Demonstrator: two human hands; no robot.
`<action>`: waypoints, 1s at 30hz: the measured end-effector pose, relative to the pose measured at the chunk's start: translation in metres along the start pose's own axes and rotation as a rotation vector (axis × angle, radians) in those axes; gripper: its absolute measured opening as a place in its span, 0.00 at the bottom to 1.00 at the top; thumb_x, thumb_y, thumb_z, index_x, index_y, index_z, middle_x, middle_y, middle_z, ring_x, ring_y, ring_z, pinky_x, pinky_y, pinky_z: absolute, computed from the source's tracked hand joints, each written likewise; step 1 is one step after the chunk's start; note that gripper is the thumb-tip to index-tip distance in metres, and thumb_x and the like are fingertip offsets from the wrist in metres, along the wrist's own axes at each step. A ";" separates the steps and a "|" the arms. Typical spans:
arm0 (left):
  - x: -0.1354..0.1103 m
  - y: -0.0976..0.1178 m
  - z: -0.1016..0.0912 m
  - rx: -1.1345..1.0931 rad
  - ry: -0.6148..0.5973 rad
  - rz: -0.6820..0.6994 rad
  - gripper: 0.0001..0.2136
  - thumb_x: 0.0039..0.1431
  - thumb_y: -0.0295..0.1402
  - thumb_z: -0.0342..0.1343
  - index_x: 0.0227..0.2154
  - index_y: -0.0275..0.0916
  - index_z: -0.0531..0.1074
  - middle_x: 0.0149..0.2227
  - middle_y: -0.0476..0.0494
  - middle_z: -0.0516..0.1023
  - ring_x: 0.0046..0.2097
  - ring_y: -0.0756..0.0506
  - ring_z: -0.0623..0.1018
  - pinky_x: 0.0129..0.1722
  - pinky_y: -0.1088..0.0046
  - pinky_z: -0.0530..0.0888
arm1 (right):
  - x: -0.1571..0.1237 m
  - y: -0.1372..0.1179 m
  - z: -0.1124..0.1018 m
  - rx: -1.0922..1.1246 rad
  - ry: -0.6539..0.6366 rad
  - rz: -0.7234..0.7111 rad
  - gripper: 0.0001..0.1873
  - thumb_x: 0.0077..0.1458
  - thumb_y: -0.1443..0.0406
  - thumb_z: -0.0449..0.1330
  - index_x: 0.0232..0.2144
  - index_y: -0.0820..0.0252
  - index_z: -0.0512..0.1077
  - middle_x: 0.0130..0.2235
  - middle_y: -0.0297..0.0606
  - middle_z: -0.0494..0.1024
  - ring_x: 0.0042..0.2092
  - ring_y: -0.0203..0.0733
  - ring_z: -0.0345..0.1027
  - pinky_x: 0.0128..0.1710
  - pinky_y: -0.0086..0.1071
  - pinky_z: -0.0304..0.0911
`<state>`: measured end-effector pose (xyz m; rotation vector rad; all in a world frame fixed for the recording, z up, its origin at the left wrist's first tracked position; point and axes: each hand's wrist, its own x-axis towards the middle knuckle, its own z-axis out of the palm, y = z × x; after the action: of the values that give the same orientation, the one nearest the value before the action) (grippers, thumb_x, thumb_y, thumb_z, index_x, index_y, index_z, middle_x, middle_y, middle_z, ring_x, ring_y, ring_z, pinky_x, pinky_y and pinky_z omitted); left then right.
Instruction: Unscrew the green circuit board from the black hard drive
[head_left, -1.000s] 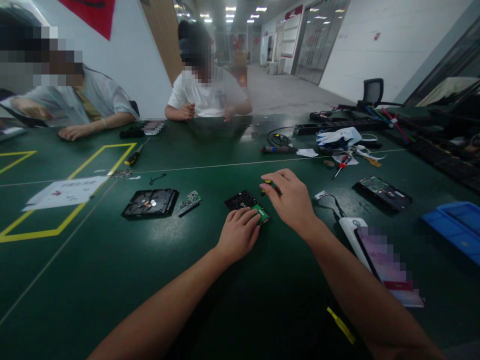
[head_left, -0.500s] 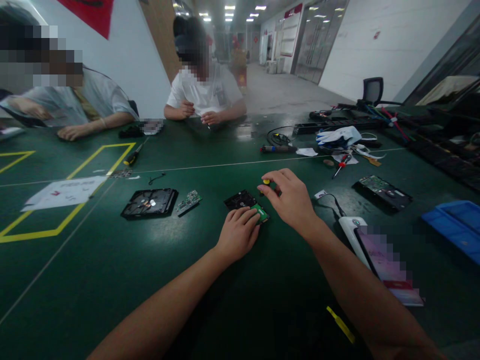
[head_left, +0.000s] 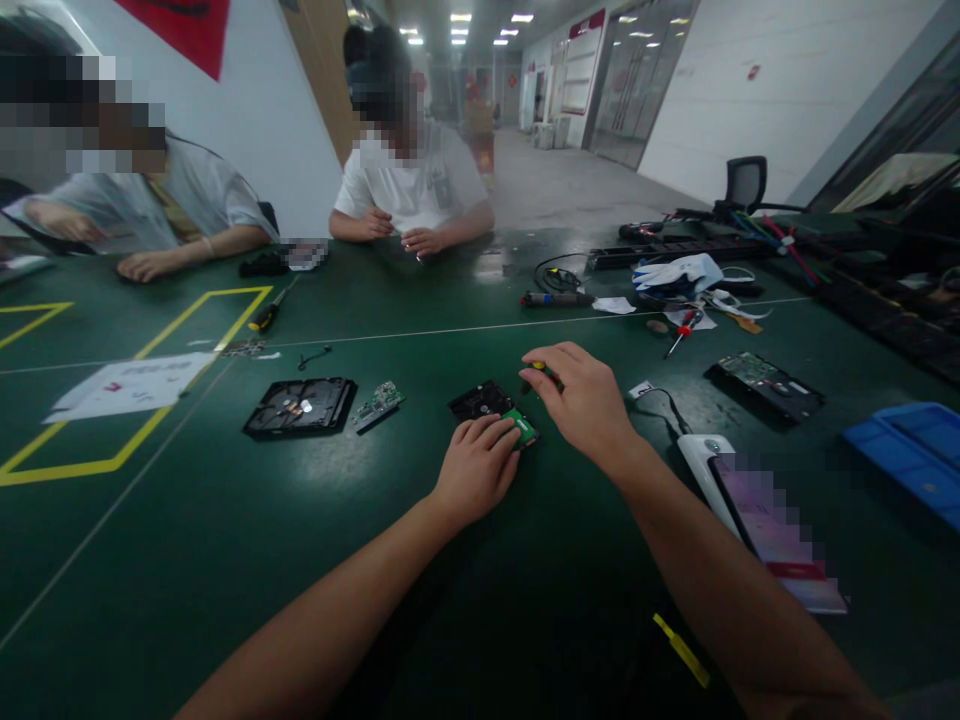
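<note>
Lying across the small hard drive (head_left: pixel 474 402) on the table (head_left: pixel 225 540), the left hand (head_left: pixel 478 463) covers part of a green board (head_left: pixel 526 428), fingers outstretched; the right hand (head_left: pixel 586 395) pinches a yellow-topped tool (head_left: pixel 537 366). This drive looks unfinished, its board on; a loose board (head_left: pixel 379 405) lies beside the larger drive (head_left: pixel 300 405).

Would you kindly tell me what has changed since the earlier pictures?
The co-worker opposite has brought one hand left in the picture, nearer the other hand. The right hand grips the same small yellow-topped tool, its tilt slightly different from half a second ago. The left hand stays on the hard drive; the loose circuit board has not moved.
</note>
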<state>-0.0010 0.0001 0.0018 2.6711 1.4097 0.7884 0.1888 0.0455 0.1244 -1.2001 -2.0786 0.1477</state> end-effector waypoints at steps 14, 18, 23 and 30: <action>-0.001 -0.001 0.002 0.005 -0.001 0.004 0.17 0.70 0.36 0.52 0.59 0.44 0.73 0.61 0.42 0.76 0.63 0.35 0.71 0.61 0.48 0.68 | -0.001 -0.002 0.001 -0.021 -0.008 0.018 0.10 0.67 0.62 0.59 0.47 0.56 0.76 0.46 0.44 0.79 0.46 0.48 0.75 0.49 0.43 0.69; 0.000 -0.002 0.002 0.005 0.001 0.010 0.17 0.71 0.37 0.52 0.59 0.44 0.73 0.61 0.42 0.76 0.63 0.35 0.72 0.61 0.49 0.69 | 0.000 -0.002 0.001 0.017 -0.022 -0.009 0.14 0.68 0.67 0.55 0.51 0.56 0.76 0.49 0.45 0.79 0.49 0.48 0.75 0.51 0.43 0.69; 0.000 0.000 0.000 0.004 0.007 0.011 0.17 0.71 0.37 0.51 0.59 0.44 0.73 0.61 0.42 0.77 0.63 0.35 0.72 0.61 0.49 0.69 | 0.000 -0.001 0.002 0.033 -0.026 -0.035 0.18 0.68 0.69 0.53 0.56 0.60 0.73 0.54 0.47 0.78 0.53 0.49 0.74 0.55 0.44 0.68; 0.000 0.000 0.000 -0.005 0.005 0.009 0.17 0.71 0.36 0.52 0.59 0.44 0.72 0.61 0.41 0.77 0.63 0.35 0.72 0.61 0.49 0.69 | -0.001 0.002 0.001 -0.034 0.014 0.012 0.14 0.69 0.64 0.56 0.51 0.58 0.78 0.48 0.46 0.79 0.48 0.49 0.75 0.49 0.43 0.70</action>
<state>-0.0006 0.0001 0.0018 2.6749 1.3959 0.7984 0.1894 0.0461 0.1224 -1.2302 -2.0696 0.1092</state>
